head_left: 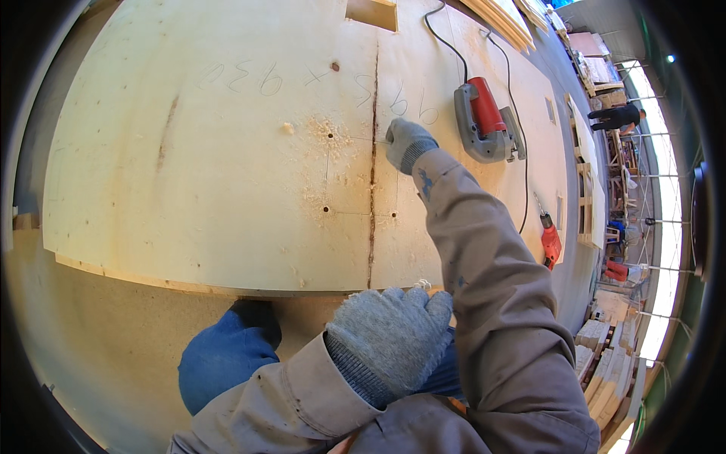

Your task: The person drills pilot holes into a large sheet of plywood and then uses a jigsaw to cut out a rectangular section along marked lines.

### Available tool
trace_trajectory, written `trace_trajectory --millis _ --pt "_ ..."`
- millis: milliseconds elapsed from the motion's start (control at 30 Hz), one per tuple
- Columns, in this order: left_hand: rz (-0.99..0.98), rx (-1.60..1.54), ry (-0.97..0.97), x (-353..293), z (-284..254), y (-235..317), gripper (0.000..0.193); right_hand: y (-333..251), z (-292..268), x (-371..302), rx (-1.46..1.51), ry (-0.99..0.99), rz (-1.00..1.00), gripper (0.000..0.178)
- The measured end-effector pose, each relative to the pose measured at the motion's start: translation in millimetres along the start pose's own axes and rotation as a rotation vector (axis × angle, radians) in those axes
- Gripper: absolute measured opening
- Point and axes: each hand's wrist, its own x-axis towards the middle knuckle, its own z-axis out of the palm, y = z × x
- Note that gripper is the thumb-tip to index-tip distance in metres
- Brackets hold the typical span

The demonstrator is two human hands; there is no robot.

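Observation:
A large pale plywood sheet [249,166] lies in front of me. My right hand [411,145], in a grey knit glove, is at the sheet just right of a dark lengthwise crack [373,181]. Its fingers are curled closed; whatever they may hold is hidden. Drilled holes, one [330,136] ringed by wood shavings [321,125], sit at corners of thin pencil lines; the hand covers the spot where another corner falls. My left hand [393,337], gloved alike, rests at the sheet's near edge with its fingers stretched out, holding nothing that I can see.
A red and grey jigsaw [488,121] with a black cord lies right of my right hand. Farther right is a red drill [550,240] with a bit. Rectangular cutouts [372,13] pierce the sheet. Stacked boards [612,371] and another person [616,117] are off to the right.

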Motion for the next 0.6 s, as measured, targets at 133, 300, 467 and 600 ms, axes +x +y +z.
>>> trace_trajectory --millis 133,300,467,600 --pt "-0.028 -0.003 -0.084 -6 -3 0 0.032 16 8 -51 0.245 -0.029 -0.157 0.016" --pt "-0.046 0.002 -0.086 -15 -7 -3 0.036 -27 -16 -148 0.251 -0.665 -0.3 0.038" --pt "-0.028 0.041 -0.124 -9 1 3 0.039 33 5 -123 0.327 -0.213 -0.365 0.05" --pt "-0.039 0.073 -0.117 -9 3 4 0.038 48 14 -53 0.36 0.23 -0.156 0.047"
